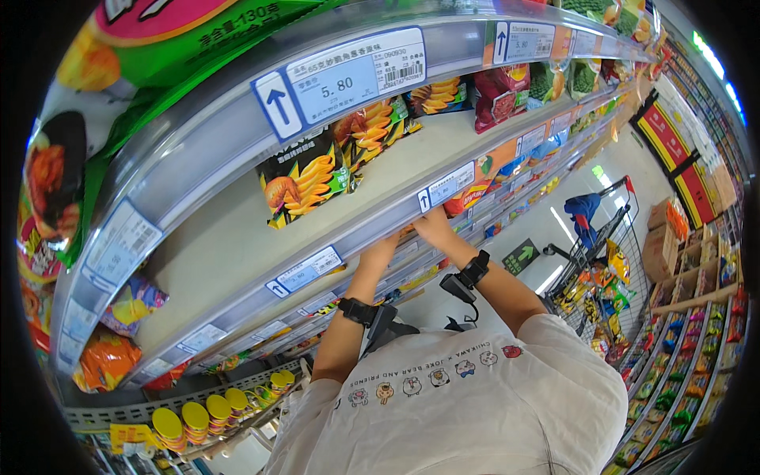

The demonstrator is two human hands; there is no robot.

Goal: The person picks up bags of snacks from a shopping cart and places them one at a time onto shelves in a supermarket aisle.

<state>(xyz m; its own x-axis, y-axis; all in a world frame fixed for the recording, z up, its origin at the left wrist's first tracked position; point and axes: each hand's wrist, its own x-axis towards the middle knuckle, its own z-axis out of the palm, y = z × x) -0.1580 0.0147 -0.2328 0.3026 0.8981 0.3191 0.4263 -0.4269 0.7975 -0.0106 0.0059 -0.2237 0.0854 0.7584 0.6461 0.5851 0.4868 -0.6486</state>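
Both of my hands reach under the front edge of a store shelf (380, 222), into the level below it. My left hand (386, 244) shows only at the wrist and back; its fingers are hidden behind the shelf edge. Close to its right, my right hand (432, 225) is partly visible, its fingertips also hidden. A small orange patch shows between the hands, too little to identify. A red snack bag (466, 200) lies just beyond my right hand. On the shelf above stand black snack bags (306, 178) with pictures of fries and chicken.
A wire shopping cart (638, 261) holding snack bags and a blue cloth stands at the right. Cardboard boxes (660, 249) are behind it. Tubs with yellow lids (194, 414) line the lower left. A large green bag (178, 53) fills the upper left; price tags line the shelf edges.
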